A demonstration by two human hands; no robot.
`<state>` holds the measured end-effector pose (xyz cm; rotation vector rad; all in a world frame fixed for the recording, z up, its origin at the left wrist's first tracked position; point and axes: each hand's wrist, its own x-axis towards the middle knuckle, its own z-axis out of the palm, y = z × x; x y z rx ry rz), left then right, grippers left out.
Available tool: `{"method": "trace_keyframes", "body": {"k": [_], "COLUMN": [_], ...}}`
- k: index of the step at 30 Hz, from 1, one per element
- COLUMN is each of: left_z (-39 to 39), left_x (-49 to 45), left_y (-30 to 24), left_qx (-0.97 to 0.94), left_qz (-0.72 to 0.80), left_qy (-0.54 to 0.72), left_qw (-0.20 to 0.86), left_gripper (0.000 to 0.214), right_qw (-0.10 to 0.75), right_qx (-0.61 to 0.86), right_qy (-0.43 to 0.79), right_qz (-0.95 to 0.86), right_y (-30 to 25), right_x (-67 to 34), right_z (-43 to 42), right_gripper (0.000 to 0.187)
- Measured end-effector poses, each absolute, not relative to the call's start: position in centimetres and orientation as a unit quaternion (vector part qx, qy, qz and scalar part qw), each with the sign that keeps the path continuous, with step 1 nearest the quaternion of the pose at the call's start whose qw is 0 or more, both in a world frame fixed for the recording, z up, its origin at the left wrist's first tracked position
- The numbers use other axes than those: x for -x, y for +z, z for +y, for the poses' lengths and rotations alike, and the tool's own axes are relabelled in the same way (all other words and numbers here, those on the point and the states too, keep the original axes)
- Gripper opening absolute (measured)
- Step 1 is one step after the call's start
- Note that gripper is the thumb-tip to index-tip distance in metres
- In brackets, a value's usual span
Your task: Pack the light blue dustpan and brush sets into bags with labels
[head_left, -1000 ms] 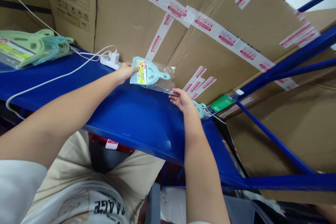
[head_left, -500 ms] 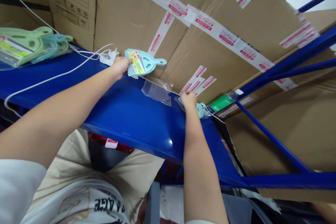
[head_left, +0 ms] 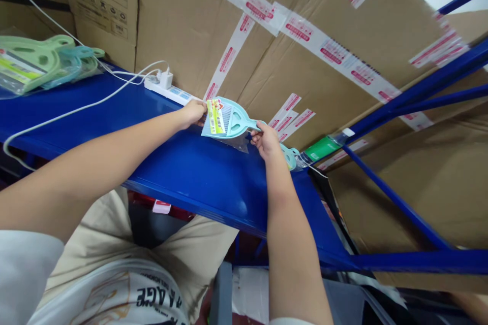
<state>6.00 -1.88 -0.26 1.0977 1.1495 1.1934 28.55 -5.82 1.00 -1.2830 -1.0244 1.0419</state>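
Observation:
A light-blue dustpan (head_left: pixel 241 121) with a yellow label and a bristled brush lying in it is held up above the blue shelf. My left hand (head_left: pixel 193 113) pinches its wide, labelled end. Around the handle end, the fingers of my right hand (head_left: pixel 266 139) are closed. Beneath the dustpan, a clear plastic bag (head_left: pixel 239 143) lies on the shelf, partly hidden. Another light-blue dustpan (head_left: pixel 288 155) sits just right of my right hand, its handle side showing and the rest covered by my hand and wrist.
Packaged green and blue dustpans (head_left: pixel 36 63) lie at the far left of the blue shelf (head_left: pixel 183 172). A white power strip (head_left: pixel 170 90) and loose white cable (head_left: pixel 72 114) run along it. A green-labelled bottle (head_left: pixel 324 148) leans at the right. Large cardboard boxes (head_left: pixel 305 61) stand behind.
The dustpan has moved right and nearer to me in my left hand. My right hand has left the other dustpan and taken hold of this one's handle. More of the power strip shows.

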Motion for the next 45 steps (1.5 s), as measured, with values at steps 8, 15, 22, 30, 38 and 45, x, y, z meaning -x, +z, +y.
{"method": "trace_keyframes", "body": {"k": [8, 15, 22, 30, 38, 45], "left_z": [-1.6, -0.6, -0.7, -0.6, -2.6, -2.6], "left_x": [-5.0, -4.6, -2.3, -2.9, -6.3, -6.3], "left_y": [0.0, 0.0, 0.5, 0.2, 0.9, 0.8], "left_qx": [-0.500, -0.475, -0.532, -0.574, -0.526, -0.503], "left_qz": [0.499, 0.540, 0.609, 0.520, 0.453, 0.467], "left_qy": [0.471, 0.511, 0.457, 0.541, 0.506, 0.541], "left_qw": [0.529, 0.471, 0.371, 0.329, 0.512, 0.486], "left_gripper": [0.010, 0.017, 0.028, 0.019, 0.006, 0.011], "right_qw": [0.566, 0.605, 0.640, 0.628, 0.583, 0.543], "right_qx": [0.557, 0.558, 0.548, 0.540, 0.518, 0.533], "right_qy": [0.428, 0.406, 0.393, 0.417, 0.432, 0.183], "right_qz": [-0.431, -0.396, -0.367, -0.373, -0.454, -0.622], "right_y": [1.1, 0.9, 0.5, 0.6, 0.1, -1.1], "right_x": [-28.5, -28.9, -31.6, -30.1, -29.1, -29.5], "right_z": [-5.9, -5.4, -4.2, -4.7, -4.8, -4.2], "right_gripper": [0.022, 0.022, 0.038, 0.034, 0.029, 0.026]}}
